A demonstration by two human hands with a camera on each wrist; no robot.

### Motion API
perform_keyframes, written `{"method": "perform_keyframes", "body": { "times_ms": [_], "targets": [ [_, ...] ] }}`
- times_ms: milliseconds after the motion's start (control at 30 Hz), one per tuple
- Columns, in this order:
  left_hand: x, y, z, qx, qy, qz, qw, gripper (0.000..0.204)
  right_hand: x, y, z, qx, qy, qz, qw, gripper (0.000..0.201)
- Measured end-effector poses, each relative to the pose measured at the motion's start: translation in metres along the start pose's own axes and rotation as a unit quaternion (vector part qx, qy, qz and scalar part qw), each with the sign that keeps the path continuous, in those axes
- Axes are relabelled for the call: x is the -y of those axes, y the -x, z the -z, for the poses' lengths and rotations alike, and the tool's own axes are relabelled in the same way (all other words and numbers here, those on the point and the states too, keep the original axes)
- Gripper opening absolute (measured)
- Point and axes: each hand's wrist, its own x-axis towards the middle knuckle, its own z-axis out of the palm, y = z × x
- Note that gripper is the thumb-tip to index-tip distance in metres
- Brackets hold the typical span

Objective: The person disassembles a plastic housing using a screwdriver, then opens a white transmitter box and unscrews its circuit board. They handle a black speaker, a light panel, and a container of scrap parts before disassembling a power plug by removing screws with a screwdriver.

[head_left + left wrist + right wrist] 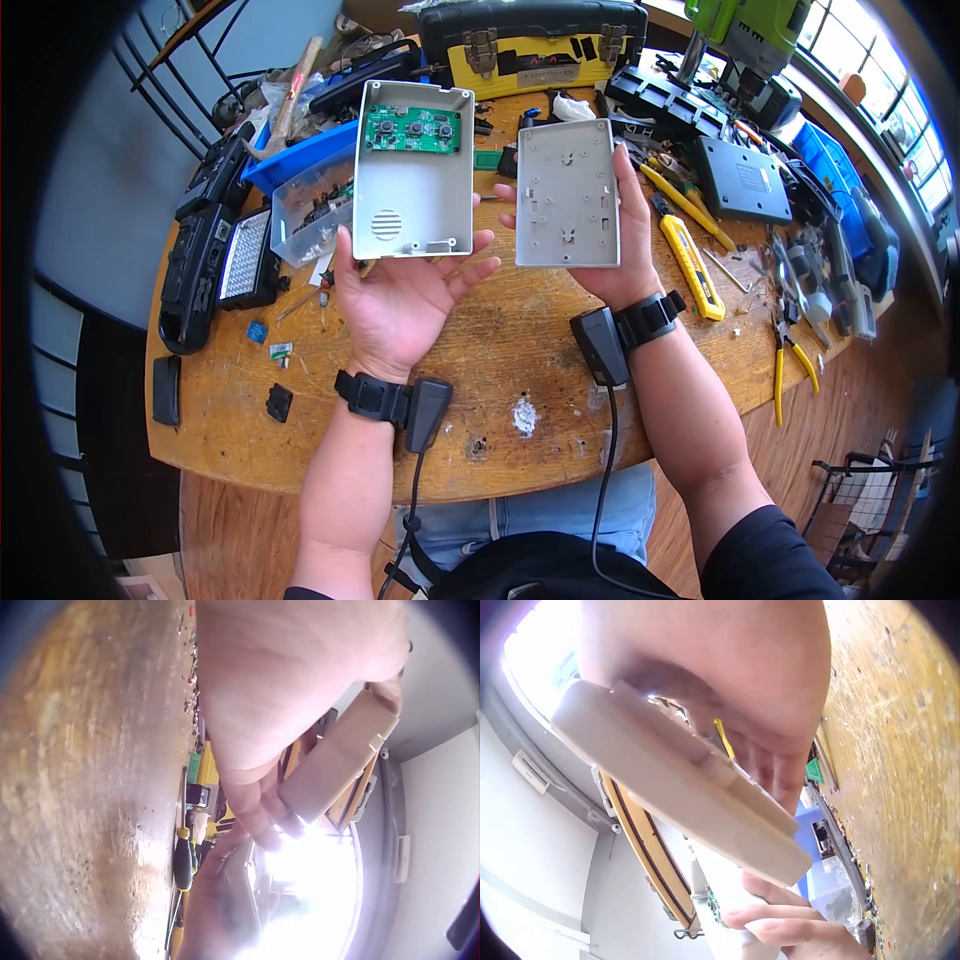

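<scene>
My left hand (398,305) grips a light grey plastic housing (415,190), thumb along its left side and fingers behind and at its lower right edge. Its hollow inside faces me. A green circuit board (412,130) with black buttons sits at its top, and a round slotted grille (386,224) shows lower down. With thumb on the right edge and fingertips past the left, my right hand (630,277) holds a matching grey cover (567,200) with small posts and slots. The two plastic parts are side by side, apart, above the table. The right wrist view shows the cover's edge (679,780) close up.
A worn wooden table (500,350) lies below. A yellow utility knife (693,268) and yellow-handled pliers (780,375) lie to the right. A clear parts bin (300,215) stands left, a black and yellow toolbox (530,60) behind, and a green drill press (745,35) at the back right.
</scene>
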Motion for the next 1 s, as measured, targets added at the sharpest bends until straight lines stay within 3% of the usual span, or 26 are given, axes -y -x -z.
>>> {"method": "perform_keyframes", "body": {
  "times_ms": [67, 200, 400, 533, 700, 767, 1000],
  "targets": [
    [-0.001, 0.000, 0.000, 0.042, 0.020, 0.007, 0.999, 0.087, -0.002, -0.002, 0.007, -0.075, 0.028, -0.029, 0.996, 0.069],
    [0.000, 0.003, 0.002, 0.099, 0.007, 0.025, 0.995, 0.090, -0.005, -0.003, 0.008, -0.102, 0.045, -0.049, 0.993, 0.063],
    [-0.005, 0.006, -0.001, 0.146, -0.042, 0.123, 0.981, 0.106, -0.009, -0.002, 0.004, -0.115, 0.064, -0.114, 0.985, 0.056],
    [-0.003, 0.009, -0.010, 0.146, -0.049, 0.141, 0.978, 0.108, -0.008, 0.000, 0.000, -0.144, 0.074, -0.116, 0.980, 0.046],
    [-0.001, 0.008, -0.015, 0.145, -0.015, 0.159, 0.976, 0.100, -0.010, -0.001, 0.007, -0.106, 0.082, -0.116, 0.984, 0.040],
    [0.001, 0.011, -0.011, 0.086, -0.050, 0.157, 0.983, 0.106, -0.012, -0.002, 0.009, -0.112, 0.093, -0.120, 0.982, 0.038],
    [0.003, 0.010, -0.018, 0.080, -0.098, 0.155, 0.980, 0.106, -0.012, 0.000, 0.006, -0.103, 0.125, -0.112, 0.980, 0.034]
  ]
}}
